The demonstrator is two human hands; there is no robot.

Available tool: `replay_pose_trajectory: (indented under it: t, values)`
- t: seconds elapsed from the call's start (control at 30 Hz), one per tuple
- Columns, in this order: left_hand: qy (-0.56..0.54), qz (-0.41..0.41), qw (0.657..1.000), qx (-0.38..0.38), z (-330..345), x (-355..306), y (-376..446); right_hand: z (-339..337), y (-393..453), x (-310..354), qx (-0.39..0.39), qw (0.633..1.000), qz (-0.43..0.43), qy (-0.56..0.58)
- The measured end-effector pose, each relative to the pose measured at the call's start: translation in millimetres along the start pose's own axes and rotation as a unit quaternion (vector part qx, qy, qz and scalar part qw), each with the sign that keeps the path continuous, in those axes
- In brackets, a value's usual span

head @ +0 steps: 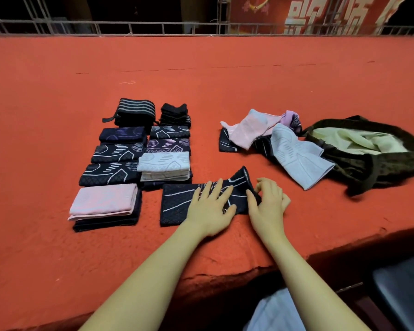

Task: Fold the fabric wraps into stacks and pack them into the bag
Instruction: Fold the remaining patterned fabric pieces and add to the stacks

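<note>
A dark navy knitted wrap with white line pattern (201, 199) lies flat near the front edge of the red felt-covered bench (58, 247); the left hand (209, 209) presses on it with fingers straight and spread, the right hand (268, 201) pinches its right end. Folded stacks (134, 161) sit to the left. Unfolded wraps (273, 139) lie to the right, beside the open dark green bag (368, 163).

The tabletop (225, 75) was covered in red-orange felt. On it lay folded stacks (134, 158) at left, one dark wrap (177, 204) spread flat near the front edge, a loose pile (273, 139) and an open dark bag (368, 163) at right.
</note>
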State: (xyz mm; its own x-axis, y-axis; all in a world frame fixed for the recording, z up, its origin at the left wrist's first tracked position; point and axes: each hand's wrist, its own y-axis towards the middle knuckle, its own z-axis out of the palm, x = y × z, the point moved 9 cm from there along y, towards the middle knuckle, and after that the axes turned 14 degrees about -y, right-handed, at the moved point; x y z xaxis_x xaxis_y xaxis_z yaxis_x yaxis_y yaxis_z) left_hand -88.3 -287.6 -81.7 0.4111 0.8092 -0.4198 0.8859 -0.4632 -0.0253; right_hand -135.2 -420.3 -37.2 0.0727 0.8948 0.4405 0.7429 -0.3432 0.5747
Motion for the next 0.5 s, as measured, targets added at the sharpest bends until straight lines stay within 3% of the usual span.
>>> replay_pose_trajectory:
  t: [0.1,0.23,0.5]
  values:
    - [0.011,0.025,1.000,0.014,-5.5,4.7,2.6,9.7,4.9,12.6,0.032,0.997,-0.038,0.054]
    - [0.029,0.031,0.999,-0.025,-15.5,17.4,-6.3,20.0,4.2,38.8,0.082,0.986,-0.084,0.117]
    - [0.051,-0.084,0.990,-0.102,-33.6,73.6,-55.7,56.5,-20.4,99.7,0.192,0.940,-0.279,-0.041]
